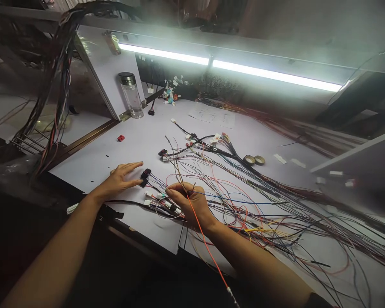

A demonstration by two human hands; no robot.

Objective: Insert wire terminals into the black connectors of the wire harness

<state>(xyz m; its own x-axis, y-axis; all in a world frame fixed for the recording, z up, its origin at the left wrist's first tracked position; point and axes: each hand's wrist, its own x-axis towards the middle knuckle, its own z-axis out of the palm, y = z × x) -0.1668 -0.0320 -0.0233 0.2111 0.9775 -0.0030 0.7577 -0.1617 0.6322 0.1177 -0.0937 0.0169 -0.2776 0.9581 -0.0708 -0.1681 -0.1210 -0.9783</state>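
Observation:
My right hand (pixel 191 203) is closed round several thin wires. Among them an orange wire (pixel 205 239) runs down past the table edge, and brown wire ends (pixel 176 167) stick up beyond the fingers. To the left, my left hand (pixel 122 179) has its fingers stretched out and apart, with nothing in it. Its fingertips are close to a black connector (pixel 145 173) with thin wires; whether they touch the smaller black piece below it, I cannot tell. White connectors (pixel 148 202) lie between the two hands, near the table's front edge.
A wire harness (pixel 234 155) spreads across the right side of the table (pixel 93 162). Farther back are a glass bottle (pixel 131 96), a small red connector (pixel 121 138), tape rolls (pixel 254 160) and a paper sheet (pixel 213 114). Thick cable bundles (pixel 56 77) hang at left. A tube light (pixel 167 53) crosses above.

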